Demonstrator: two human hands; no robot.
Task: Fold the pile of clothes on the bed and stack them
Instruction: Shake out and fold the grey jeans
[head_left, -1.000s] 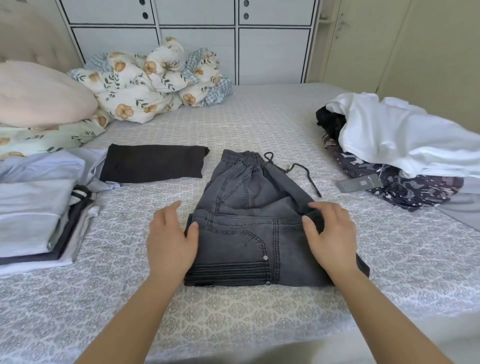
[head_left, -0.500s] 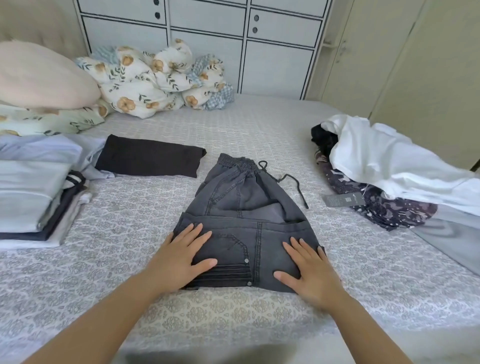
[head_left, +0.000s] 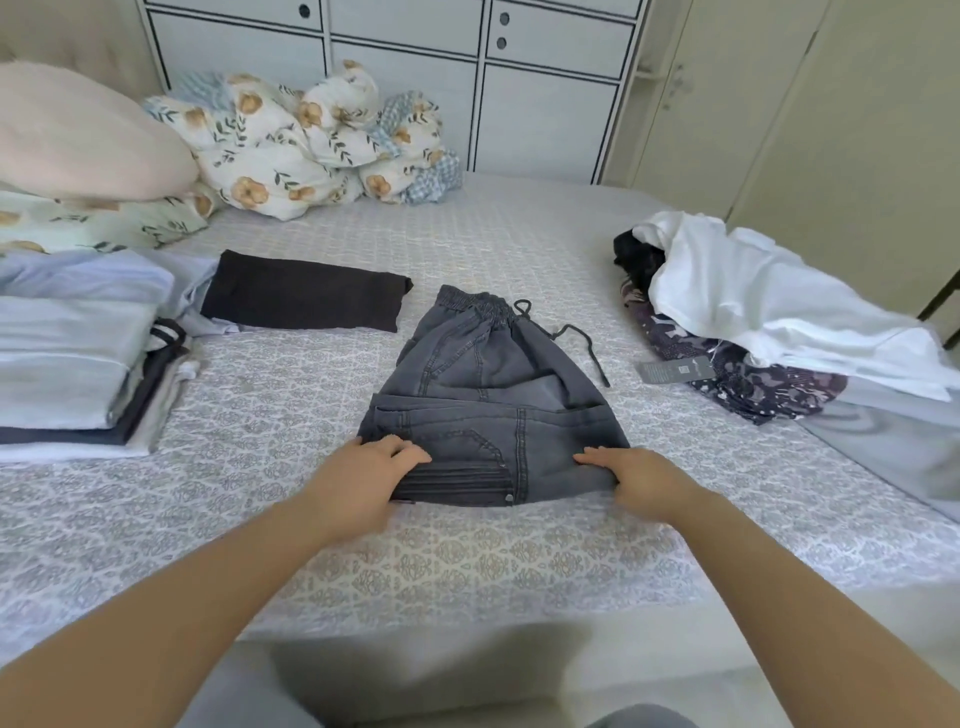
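Grey denim trousers (head_left: 488, 395), folded partway with the waistband and drawstring pointing away from me, lie in the middle of the bed (head_left: 467, 561). My left hand (head_left: 363, 480) grips their near left corner, thumb on top. At the near right corner, my right hand (head_left: 641, 480) grips the fabric the same way. A stack of folded clothes (head_left: 67, 358) sits at the left. A folded dark brown garment (head_left: 301, 296) lies beside it. The unfolded pile (head_left: 753, 312), topped by white cloth, lies at the right.
A pink pillow (head_left: 78, 140) and a bunched floral quilt (head_left: 306, 140) lie at the head of the bed. White cabinets (head_left: 467, 78) stand behind. A grey tag (head_left: 675, 370) sticks out from the patterned garment in the pile.
Both hands slid back from lying flat on the trousers to their near corners, where they now grip the fabric. The near edge is slightly lifted.
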